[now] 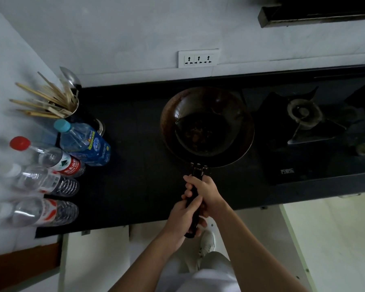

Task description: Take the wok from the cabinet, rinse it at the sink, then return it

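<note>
Wok (pixel 207 125) is at the middle of the frame, over the black tabletop (pixel 135 165) and left of the burner (pixel 303 114); whether it rests there I cannot tell. Both hands grip its handle (pixel 197 174): the right hand (pixel 204 191) nearer the bowl, the left hand (pixel 182 218) near the end. Bottles (pixel 84 144) stand at the left.

Left hand (pixel 183 218) and right hand (pixel 203 191) around wok (pixel 207 125) handle (pixel 198 172); black counter (pixel 135 148) beneath
</note>
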A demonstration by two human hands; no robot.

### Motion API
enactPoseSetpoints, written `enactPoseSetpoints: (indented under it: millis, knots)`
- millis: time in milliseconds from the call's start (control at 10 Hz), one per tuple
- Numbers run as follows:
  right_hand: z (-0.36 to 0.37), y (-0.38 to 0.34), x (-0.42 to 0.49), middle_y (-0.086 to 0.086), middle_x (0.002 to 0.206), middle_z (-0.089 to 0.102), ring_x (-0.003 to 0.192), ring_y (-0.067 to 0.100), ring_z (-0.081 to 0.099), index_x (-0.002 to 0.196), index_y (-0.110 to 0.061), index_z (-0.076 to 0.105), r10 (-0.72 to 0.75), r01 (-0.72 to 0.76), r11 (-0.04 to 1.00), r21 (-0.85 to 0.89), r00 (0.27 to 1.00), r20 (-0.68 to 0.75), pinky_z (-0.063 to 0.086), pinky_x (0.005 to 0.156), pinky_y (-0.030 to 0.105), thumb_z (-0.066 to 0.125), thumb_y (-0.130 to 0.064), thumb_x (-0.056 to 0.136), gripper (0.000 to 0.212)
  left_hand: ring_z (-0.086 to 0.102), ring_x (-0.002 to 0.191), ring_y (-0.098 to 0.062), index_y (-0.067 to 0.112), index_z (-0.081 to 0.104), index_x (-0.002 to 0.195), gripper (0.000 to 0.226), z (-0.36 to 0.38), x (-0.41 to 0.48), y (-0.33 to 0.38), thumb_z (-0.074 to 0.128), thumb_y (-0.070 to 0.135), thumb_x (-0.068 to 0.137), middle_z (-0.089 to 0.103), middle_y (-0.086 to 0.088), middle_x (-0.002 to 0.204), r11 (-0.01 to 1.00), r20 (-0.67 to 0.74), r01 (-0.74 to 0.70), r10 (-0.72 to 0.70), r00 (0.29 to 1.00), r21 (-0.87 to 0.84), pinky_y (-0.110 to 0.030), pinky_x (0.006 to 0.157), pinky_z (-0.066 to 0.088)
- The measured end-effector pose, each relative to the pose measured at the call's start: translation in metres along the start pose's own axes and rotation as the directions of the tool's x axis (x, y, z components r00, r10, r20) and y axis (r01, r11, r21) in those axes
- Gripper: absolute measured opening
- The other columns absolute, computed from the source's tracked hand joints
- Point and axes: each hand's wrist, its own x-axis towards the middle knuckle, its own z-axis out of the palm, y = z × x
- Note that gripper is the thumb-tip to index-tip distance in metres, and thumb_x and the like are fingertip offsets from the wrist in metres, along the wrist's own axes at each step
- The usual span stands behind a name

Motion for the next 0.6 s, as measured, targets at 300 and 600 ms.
enactPoseSetpoints:
  millis: [300,600]
  knots:
    - [0.005,-0.002,-0.006,0.01,0.079,0.07,0.063,0.02,0.068,0.095,-0.001,0.064,0.043,-0.053,0.994,-0.092,0.994,-0.105,0.06,0.072,0.039,0.068,-0.013,0.094,0.013,0.068,0.065,-0.023,0.008,0.067,0.104,0.03,-0.01,0.002,-0.01,0.058,0.035,0.096,0.074,-0.01,0.083,0.989,-0.011,-0.054,0.057,0.998,0.137,-0.036,0.062,0.053]
    - [-0.013,-0.024,-0.004,0.006,0.083,0.073,0.072,0.017,0.071,0.096,-0.013,0.064,-0.076,-0.113,0.684,-0.72,0.971,-0.225,0.061,0.075,0.033,0.06,-0.048,0.095,0.035,0.061,0.1,-0.008,0.02,0.046,0.131,0.052,-0.012,0.003,0.007,0.058,0.05,0.091,0.062,0.005,0.115,0.772,-0.17,-0.132,0.297,0.94,0.622,-0.023,0.078,0.049]
